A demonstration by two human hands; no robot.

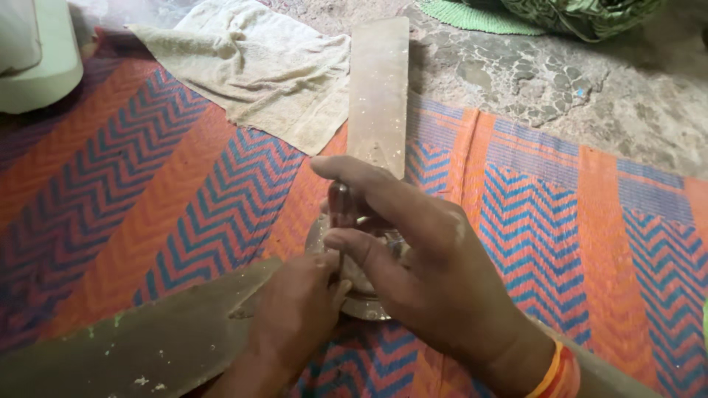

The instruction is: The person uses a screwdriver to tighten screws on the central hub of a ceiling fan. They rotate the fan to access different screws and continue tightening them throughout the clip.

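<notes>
Both hands at fan hub on striped mat: right hand clenched round dark tool handle, left hand pressing hub edge; blades splayed outward, towel beyond

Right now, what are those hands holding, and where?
The right hand grips a small dark tool near its top; the left hand steadies the round metal hub.
</notes>
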